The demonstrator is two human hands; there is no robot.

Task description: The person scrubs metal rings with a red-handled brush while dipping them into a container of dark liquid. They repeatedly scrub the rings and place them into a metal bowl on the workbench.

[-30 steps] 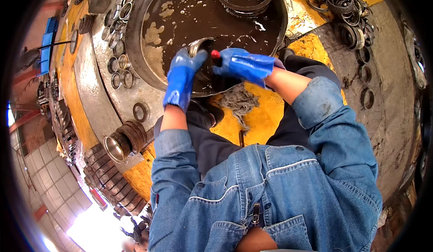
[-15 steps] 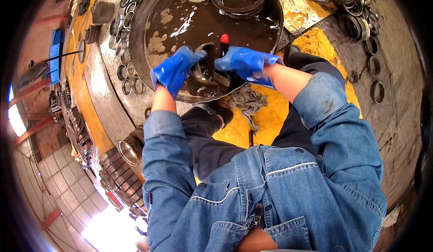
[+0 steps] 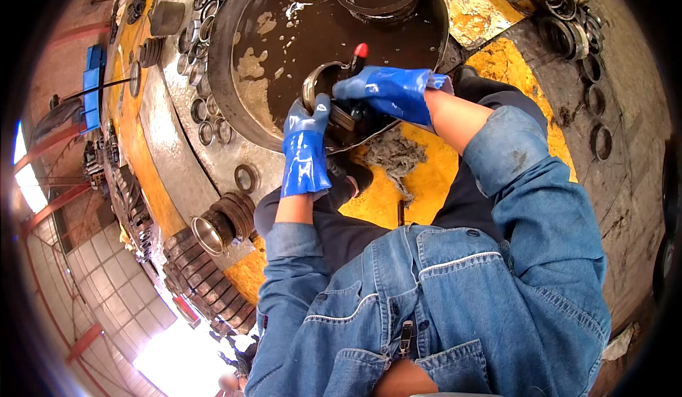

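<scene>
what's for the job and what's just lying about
In use:
- shiny round metal ring in blue-gloved left hand
- red-tipped black handle in right hand
- round dark metal tub

Lying about:
- crumpled grey fibrous wad
- dark metal rings at right

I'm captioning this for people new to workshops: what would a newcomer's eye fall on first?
Probably the bright blue gloves: the left hand holds a shiny metal ring at a big round tub of dark liquid, and the right hand holds a red-tipped dark handle just right of the ring. Next, perhaps, the yellow patch between the legs, with a grey rag-like clump on it.
</scene>
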